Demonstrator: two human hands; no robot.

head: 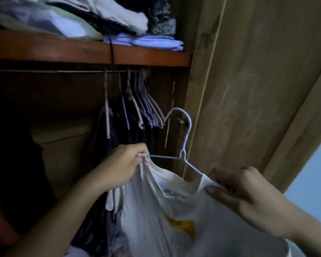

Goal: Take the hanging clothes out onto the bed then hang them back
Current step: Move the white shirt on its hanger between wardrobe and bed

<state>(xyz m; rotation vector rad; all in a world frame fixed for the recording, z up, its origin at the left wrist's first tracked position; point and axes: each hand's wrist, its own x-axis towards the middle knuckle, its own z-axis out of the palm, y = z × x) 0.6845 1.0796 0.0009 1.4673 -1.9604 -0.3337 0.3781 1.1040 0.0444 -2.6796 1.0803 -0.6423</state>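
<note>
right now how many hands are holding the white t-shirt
2: the left hand grips its left shoulder and the hanger end; the right hand pinches its right shoulder.

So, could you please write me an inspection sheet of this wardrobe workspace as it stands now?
Surface: wooden shelf above a metal rail; no bed in view.
Job's things: white T-shirt with a yellow print, on a white wire hanger whose hook is off the rail; dark clothes hang on the rail beside a bunch of bare hangers.
Clutter: folded clothes piled on the shelf.
Grippers: left hand pinches the hanger's end and the shirt's shoulder; right hand grips the other shoulder.
Cables: a black cord hangs over the shelf edge.
Surroundings: open wooden door on the right; dim light.
</note>
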